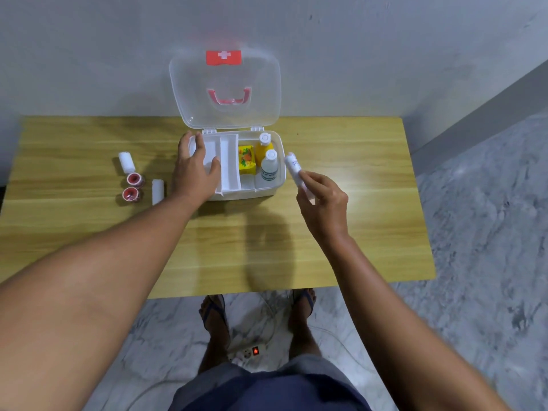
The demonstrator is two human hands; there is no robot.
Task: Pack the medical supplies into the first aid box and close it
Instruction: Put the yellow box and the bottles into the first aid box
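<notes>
Currently the right hand (323,200) pinches a white roll (293,164) by its lower end, just beside the right wall of the open first aid box (267,192). The left hand (195,167) rests spread on the inner tray (229,161). That end already holds two upright bottles (269,166) and a yellow carton (246,159), so squeezing the roll in could topple a bottle. Four more rolls (157,191) wait on the desk (355,203).

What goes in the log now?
lid: open | left hand: on tray | right hand: holds white roll | table: four rolls unpacked
</notes>
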